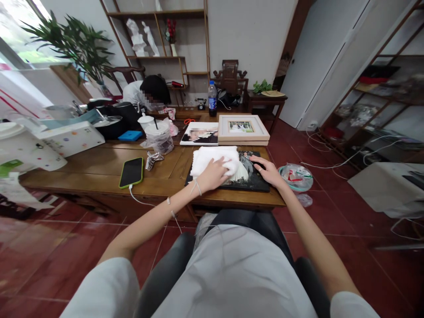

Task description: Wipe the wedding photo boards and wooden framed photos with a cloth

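Observation:
My left hand [214, 173] presses down on a folded white towel [212, 157], its fingers bent into the bunched cloth. The towel covers the left part of a dark photo panel [260, 181] lying flat near the table's front edge. A figure in a pale dress shows on the uncovered part. My right hand [267, 171] rests on the panel's right side, fingers stretched out and holding nothing. Just behind are a light wooden picture frame [243, 141] around a small photo and another photo panel [199, 142], lying flat.
On the wooden table [106, 154], a phone [131, 172] charges by a white cable. Left of the frames stand a bagged drink cup [158, 134], a blue box [130, 135] and a bottle [212, 99]. A person [149, 90] leans at the far side. A lined bin [296, 176] stands right.

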A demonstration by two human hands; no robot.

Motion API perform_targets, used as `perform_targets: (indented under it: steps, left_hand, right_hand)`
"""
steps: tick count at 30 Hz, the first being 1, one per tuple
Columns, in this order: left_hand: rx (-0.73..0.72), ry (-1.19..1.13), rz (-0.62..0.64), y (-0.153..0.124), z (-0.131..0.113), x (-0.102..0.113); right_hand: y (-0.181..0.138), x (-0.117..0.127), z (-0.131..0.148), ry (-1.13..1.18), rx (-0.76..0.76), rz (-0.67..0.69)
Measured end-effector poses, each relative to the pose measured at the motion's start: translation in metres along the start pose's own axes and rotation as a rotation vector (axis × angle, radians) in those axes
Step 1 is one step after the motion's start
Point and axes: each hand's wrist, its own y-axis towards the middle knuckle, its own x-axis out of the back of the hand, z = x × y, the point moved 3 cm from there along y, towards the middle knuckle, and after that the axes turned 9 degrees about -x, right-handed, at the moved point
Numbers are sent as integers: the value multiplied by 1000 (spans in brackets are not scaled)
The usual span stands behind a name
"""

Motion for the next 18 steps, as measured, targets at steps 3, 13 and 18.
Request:
perform_targets:
  steps: [3,13,18]
  left_hand:
    - [-41,-59,22,-30,-35,5]
    - [-171,-95,65,-44,-60,10]
    - [-171,-130,67,1,-30,6]
  right_hand:
    - [0,0,-1,3,4,0]
    - [2,-1,-4,-17,6,5]
    - [2,0,-4,-31,-11,-5]
